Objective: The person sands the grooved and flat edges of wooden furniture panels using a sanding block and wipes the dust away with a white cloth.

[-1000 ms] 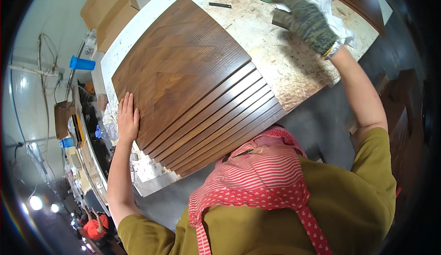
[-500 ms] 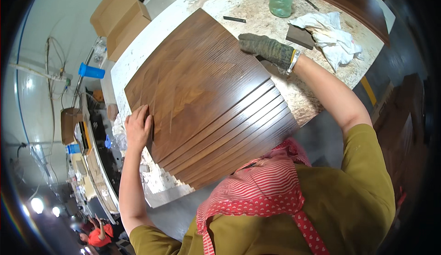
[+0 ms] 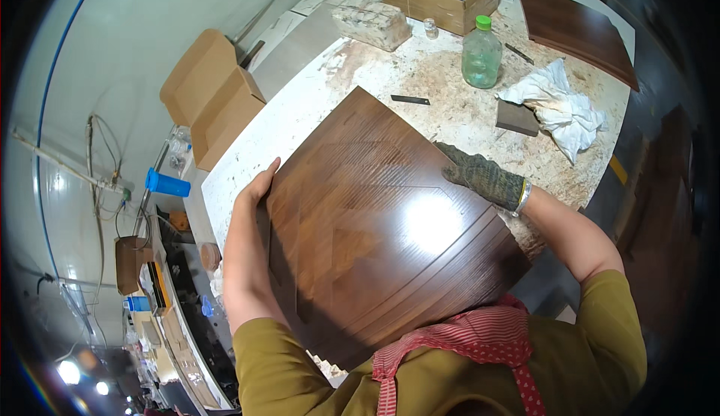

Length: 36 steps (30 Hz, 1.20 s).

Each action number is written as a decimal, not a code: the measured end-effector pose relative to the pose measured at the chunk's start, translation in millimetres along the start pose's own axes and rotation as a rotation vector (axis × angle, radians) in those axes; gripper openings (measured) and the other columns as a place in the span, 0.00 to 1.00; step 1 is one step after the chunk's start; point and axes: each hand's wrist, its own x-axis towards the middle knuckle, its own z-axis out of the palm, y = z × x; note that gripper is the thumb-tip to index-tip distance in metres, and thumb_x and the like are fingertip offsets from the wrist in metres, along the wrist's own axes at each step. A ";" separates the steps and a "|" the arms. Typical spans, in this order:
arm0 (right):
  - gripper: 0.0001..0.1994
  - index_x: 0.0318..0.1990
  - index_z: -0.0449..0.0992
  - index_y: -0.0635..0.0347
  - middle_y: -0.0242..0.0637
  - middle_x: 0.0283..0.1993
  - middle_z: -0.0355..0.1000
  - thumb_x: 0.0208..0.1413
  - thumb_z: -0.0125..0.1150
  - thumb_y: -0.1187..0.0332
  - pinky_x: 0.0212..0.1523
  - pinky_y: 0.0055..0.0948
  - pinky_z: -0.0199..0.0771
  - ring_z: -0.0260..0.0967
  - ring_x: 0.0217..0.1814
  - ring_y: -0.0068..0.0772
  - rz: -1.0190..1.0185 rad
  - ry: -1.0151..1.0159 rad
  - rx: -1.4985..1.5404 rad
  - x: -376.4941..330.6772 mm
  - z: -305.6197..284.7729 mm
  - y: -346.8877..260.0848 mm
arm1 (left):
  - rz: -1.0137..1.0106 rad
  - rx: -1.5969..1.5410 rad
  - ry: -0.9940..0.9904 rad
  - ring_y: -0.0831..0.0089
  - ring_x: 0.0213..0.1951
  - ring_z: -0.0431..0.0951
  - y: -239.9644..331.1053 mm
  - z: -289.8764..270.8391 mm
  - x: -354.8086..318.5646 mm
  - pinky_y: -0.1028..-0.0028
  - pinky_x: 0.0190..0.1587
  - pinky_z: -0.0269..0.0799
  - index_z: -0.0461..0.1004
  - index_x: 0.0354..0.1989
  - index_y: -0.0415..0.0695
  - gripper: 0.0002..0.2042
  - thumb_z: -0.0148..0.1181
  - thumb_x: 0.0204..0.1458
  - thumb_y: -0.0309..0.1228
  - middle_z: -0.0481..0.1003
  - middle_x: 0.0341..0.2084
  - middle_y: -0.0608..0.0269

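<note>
Stained white worktable under a brown wooden panel and two hands

Pale walls (image 3: 112,56) and a whitish, brown-blotched worktable (image 3: 465,112) surround the work. On its near side, close to the person's chest, lies a dark brown wooden panel (image 3: 352,221), glossy, with glare on its right half and parallel ridges toward its lower right edge; I cannot tell whether it lies flat or tilted.

The bare left hand (image 3: 261,181) touches the panel's left edge, one digit pointing away from the body; the others are mostly hidden, so I cannot tell how far they spread. On the opposite edge is the gloved right hand (image 3: 480,172), its fingers close together along the rim; whether they curl beneath it cannot be told.

Just beyond the panel lies a flat black strip (image 3: 410,100), any markings too small to read. Farther right are a dark block (image 3: 517,117), a crumpled white cloth (image 3: 566,112) touching it, and a translucent green bottle (image 3: 481,58) with a bright green cap. Past these stand a small jar (image 3: 430,28), its surface too small to read, a pale rough block (image 3: 373,22) and a filled cardboard box (image 3: 427,10). Curved brown boards (image 3: 577,32) occupy the far right. Left of the table, a blue cup (image 3: 167,184) sits near an open carton (image 3: 214,112).
</note>
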 end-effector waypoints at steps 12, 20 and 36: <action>0.39 0.71 0.52 0.58 0.47 0.72 0.54 0.61 0.47 0.40 0.69 0.37 0.54 0.57 0.71 0.45 0.138 0.043 0.100 -102.8 17.5 30.5 | -0.058 -0.318 -0.544 0.70 0.60 0.68 18.3 50.0 -79.0 0.70 0.62 0.63 0.60 0.68 0.43 0.28 0.40 0.66 0.49 0.66 0.63 0.59; 0.33 0.67 0.60 0.56 0.44 0.66 0.63 0.65 0.43 0.42 0.64 0.36 0.66 0.65 0.65 0.42 0.078 0.182 -0.154 -153.9 19.9 31.9 | -0.084 -0.209 -0.543 0.66 0.58 0.71 20.3 63.7 -93.8 0.67 0.57 0.69 0.59 0.67 0.43 0.31 0.42 0.63 0.53 0.68 0.60 0.55; 0.07 0.23 0.79 0.55 0.37 0.23 0.74 0.48 0.60 0.67 0.33 0.37 0.75 0.74 0.29 0.38 0.085 -0.020 -0.321 -238.4 158.6 87.0 | -0.105 -0.304 -0.556 0.65 0.43 0.80 -16.5 66.3 -76.3 0.66 0.44 0.79 0.69 0.58 0.35 0.26 0.55 0.59 0.44 0.77 0.47 0.52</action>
